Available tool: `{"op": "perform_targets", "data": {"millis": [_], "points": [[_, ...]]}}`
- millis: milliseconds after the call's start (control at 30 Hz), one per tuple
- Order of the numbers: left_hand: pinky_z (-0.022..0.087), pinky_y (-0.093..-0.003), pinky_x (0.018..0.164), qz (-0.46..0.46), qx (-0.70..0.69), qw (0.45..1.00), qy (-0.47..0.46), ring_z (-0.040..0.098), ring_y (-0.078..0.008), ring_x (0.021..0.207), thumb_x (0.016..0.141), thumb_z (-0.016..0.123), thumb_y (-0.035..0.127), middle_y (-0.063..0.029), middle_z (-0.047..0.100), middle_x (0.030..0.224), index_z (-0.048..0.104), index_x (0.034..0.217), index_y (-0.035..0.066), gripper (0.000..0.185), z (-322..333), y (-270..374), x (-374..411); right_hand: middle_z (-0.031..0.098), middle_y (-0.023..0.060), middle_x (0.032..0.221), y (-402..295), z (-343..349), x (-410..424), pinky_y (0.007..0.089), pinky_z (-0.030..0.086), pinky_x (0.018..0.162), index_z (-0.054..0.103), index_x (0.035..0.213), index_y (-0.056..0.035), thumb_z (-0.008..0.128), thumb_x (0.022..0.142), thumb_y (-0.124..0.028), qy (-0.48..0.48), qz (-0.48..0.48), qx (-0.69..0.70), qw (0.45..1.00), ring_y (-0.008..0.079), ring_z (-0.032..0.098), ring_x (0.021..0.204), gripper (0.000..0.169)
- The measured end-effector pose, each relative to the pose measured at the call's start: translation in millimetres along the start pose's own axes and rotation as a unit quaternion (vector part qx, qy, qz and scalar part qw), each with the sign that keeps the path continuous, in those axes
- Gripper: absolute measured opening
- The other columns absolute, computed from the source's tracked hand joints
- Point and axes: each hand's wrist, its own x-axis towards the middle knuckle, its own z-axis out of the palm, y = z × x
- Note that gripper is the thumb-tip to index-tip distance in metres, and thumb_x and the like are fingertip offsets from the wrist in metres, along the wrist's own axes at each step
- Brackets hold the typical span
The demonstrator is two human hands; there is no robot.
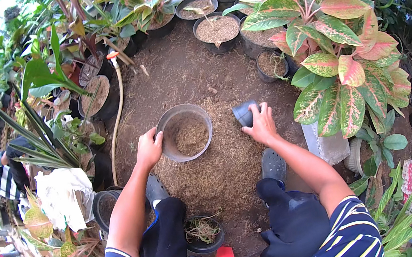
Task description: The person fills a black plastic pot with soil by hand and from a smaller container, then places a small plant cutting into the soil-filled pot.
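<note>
My left hand (150,148) grips the left rim of a large grey plastic plant pot (208,142), thumb over the edge. Loose brown potting mix (190,136) covers the inside of this pot. To the right, my right hand (262,124) holds a small dark plastic pot (242,113), which is tipped on its side above the ground. Between my feet lies a spread of loose brown substrate (212,178), reaching up around the large pot. A black pot (202,250) with thin, tangled plant stems stands between my legs.
Potted plants ring the patch of soil, among them a large pink-and-green aglaonema (349,59). A grey concrete block (325,144) lies under its leaves. On the left stands a pale pipe (117,120) with an orange valve handle. Another person (0,167) sits at the far left.
</note>
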Motion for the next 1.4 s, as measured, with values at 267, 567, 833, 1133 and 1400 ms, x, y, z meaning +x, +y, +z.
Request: {"op": "perform_targets", "data": {"millis": [267,567,833,1133,1400], "points": [[0.052,-0.0510,0.084,0.025,-0.003,1.000,0.014,0.067,-0.0491,0.095,0.099,0.061,0.023,-0.0305,0.069,0.095,0.067,0.105,-0.005,0.029,-1.9,3.0,-2.5,0.044,0.0200,0.132,-20.3,-3.4,-4.7,0.0527,0.049,0.106,0.056,0.128,-0.0126,0.092,0.066,-0.033,-0.070,0.021,0.052,0.996,0.0433,0.048,0.126,0.074],[0.053,-0.0516,0.088,0.015,0.037,0.999,-0.002,0.068,-0.0488,0.101,0.098,0.062,0.027,-0.0310,0.070,0.101,0.069,0.111,-0.003,0.034,-6.6,5.0,-2.9,0.050,0.0178,0.124,-4.4,2.1,20.7,0.0444,0.049,0.105,0.061,0.125,-0.0148,0.092,0.066,-0.034,-0.088,0.113,0.278,0.950,0.0360,0.056,0.121,0.069],[0.053,-0.0529,0.094,0.035,0.075,0.996,0.014,0.068,-0.0472,0.107,0.098,0.062,0.029,-0.0313,0.071,0.107,0.069,0.119,-0.002,0.038,-10.4,2.7,-6.6,0.065,0.0016,0.106,-36.0,-37.5,33.0,0.0335,0.054,0.072,0.057,0.125,-0.0128,0.082,0.084,-0.022,-0.114,0.139,0.478,0.859,0.0143,0.065,0.095,0.048],[0.053,-0.0509,0.099,0.009,0.078,0.997,-0.020,0.068,-0.0446,0.112,0.099,0.062,0.030,-0.0283,0.072,0.116,0.069,0.126,-0.002,0.043,-18.9,14.3,-10.8,0.065,0.0005,0.105,-63.9,-80.3,32.3,0.0312,0.053,0.071,0.056,0.127,-0.0144,0.083,0.086,-0.023,-0.068,0.109,0.540,0.832,0.0126,0.066,0.095,0.050],[0.053,-0.0511,0.099,0.025,0.079,0.996,-0.017,0.068,-0.0452,0.113,0.098,0.063,0.031,-0.0294,0.072,0.115,0.068,0.126,-0.002,0.044,-16.0,9.4,-11.6,0.064,0.0023,0.111,-102.3,-95.7,19.3,0.0295,0.053,0.074,0.055,0.130,-0.0119,0.083,0.084,-0.022,-0.056,0.061,0.565,0.821,0.0119,0.067,0.094,0.054]]}}
